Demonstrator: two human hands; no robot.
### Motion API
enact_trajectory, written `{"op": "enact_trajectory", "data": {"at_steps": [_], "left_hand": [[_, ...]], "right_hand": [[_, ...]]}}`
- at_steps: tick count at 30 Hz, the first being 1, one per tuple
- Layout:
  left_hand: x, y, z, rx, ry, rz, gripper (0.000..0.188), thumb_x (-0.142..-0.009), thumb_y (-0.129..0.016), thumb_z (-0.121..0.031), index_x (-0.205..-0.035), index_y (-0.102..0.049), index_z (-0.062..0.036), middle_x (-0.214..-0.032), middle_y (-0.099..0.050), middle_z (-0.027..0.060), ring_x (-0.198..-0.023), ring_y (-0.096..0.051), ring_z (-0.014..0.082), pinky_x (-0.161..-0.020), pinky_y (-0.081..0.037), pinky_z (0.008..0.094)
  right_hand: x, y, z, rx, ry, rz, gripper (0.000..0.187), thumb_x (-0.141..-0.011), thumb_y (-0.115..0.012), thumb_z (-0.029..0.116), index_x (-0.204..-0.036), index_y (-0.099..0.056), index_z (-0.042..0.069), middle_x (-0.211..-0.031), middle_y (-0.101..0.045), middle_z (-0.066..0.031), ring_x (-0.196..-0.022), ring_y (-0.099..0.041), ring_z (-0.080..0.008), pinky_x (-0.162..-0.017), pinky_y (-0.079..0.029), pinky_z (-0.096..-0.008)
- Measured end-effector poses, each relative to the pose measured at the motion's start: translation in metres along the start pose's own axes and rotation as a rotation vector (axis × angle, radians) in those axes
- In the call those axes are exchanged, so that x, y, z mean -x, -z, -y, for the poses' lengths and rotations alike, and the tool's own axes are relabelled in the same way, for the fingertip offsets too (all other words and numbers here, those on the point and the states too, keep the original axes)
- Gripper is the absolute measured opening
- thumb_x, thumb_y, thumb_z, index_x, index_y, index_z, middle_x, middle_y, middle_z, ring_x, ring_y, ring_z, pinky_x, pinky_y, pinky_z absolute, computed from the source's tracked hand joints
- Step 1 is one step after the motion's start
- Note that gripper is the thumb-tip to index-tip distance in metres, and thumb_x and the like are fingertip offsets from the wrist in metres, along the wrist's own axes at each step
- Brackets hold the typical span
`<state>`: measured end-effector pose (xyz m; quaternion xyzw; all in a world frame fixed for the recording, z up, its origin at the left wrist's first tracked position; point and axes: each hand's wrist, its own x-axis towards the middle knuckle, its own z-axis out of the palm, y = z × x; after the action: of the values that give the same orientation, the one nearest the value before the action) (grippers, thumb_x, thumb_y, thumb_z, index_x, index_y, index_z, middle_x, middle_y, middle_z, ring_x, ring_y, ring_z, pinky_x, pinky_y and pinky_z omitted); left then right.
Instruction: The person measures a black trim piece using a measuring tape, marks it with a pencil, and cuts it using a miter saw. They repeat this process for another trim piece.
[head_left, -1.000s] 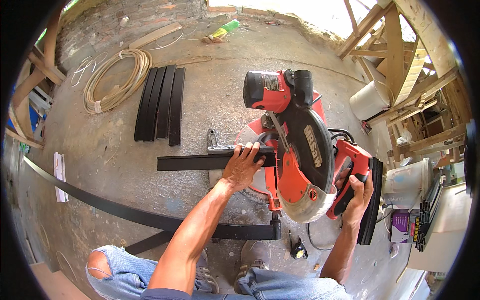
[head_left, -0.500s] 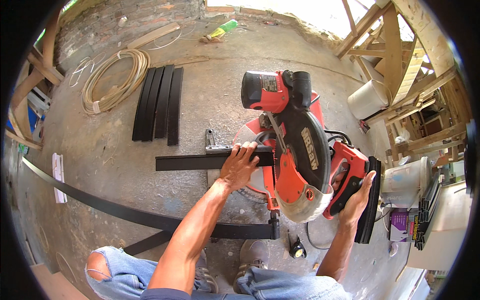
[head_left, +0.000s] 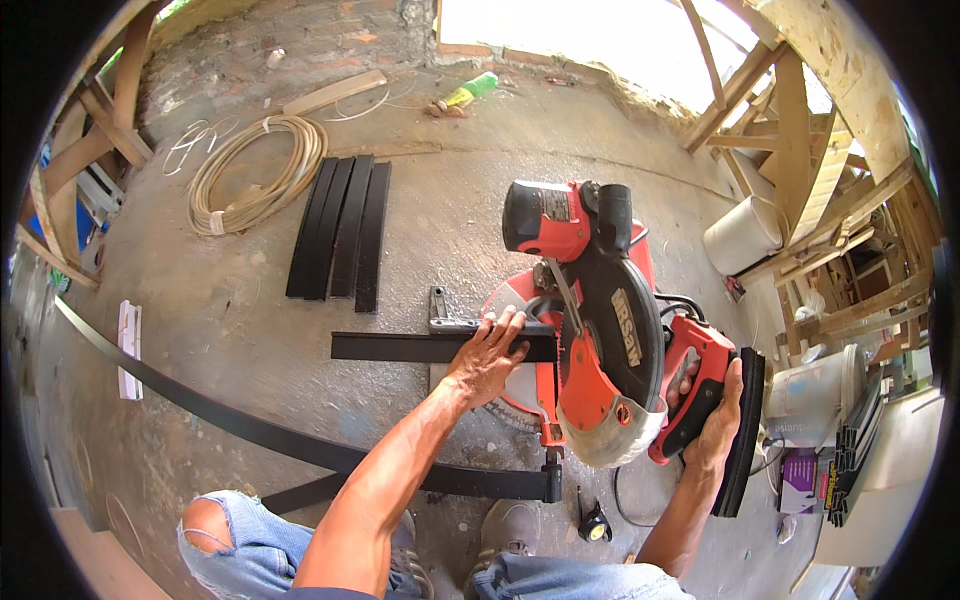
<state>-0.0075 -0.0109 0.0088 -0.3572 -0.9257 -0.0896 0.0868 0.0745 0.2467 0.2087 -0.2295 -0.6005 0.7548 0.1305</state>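
My left hand (head_left: 487, 358) lies flat on the black metal bar (head_left: 420, 347), fingers (head_left: 508, 330) slightly spread and stretched forward, pressing it down just left of the red chop saw (head_left: 600, 340). The bar lies across the saw's base and sticks out to its left over the concrete floor (head_left: 250, 330). My right hand (head_left: 715, 425) is at the saw's right side, fingers curled around its red handle (head_left: 692, 385), thumb up along a dark flat piece just right of the handle. Farther left of the saw, four cut black bars (head_left: 340, 240) lie side by side, with a coil of pale hose (head_left: 255, 175) beyond them.
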Motion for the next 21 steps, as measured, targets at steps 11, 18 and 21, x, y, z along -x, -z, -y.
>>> {"op": "enact_trajectory", "data": {"at_steps": [11, 18, 21], "left_hand": [[0.003, -0.013, -0.006, 0.0, 0.057, -0.003, 0.044, -0.084, -0.062, -0.018, -0.129, -0.065, -0.0162, -0.143, -0.037, 0.0158, -0.136, -0.032, 0.0334, -0.113, -0.022, 0.0539], [0.003, -0.011, -0.006, -0.029, 0.047, 0.002, 0.044, -0.088, -0.06, -0.021, -0.132, -0.063, -0.0153, -0.143, -0.038, 0.016, -0.136, -0.033, 0.032, -0.113, -0.023, 0.053], [0.003, -0.008, -0.005, -0.069, 0.041, 0.012, 0.044, -0.089, -0.058, -0.022, -0.133, -0.061, -0.0154, -0.143, -0.039, 0.0164, -0.135, -0.035, 0.0325, -0.113, -0.024, 0.0526]], "right_hand": [[-0.015, -0.001, 0.007, 0.071, 0.018, 0.029, 0.06, -0.094, -0.053, 0.066, -0.091, -0.06, 0.007, -0.064, -0.055, -0.0024, -0.049, -0.054, -0.0131, -0.044, -0.045, -0.0245], [-0.015, 0.0, 0.008, 0.075, 0.0, 0.034, 0.061, -0.093, -0.053, 0.067, -0.091, -0.061, 0.007, -0.064, -0.055, -0.0018, -0.048, -0.052, -0.0117, -0.044, -0.045, -0.0238], [-0.015, -0.002, 0.008, 0.069, 0.013, 0.042, 0.061, -0.093, -0.053, 0.067, -0.091, -0.061, 0.007, -0.064, -0.055, -0.0014, -0.048, -0.052, -0.0117, -0.044, -0.045, -0.0236]]}}
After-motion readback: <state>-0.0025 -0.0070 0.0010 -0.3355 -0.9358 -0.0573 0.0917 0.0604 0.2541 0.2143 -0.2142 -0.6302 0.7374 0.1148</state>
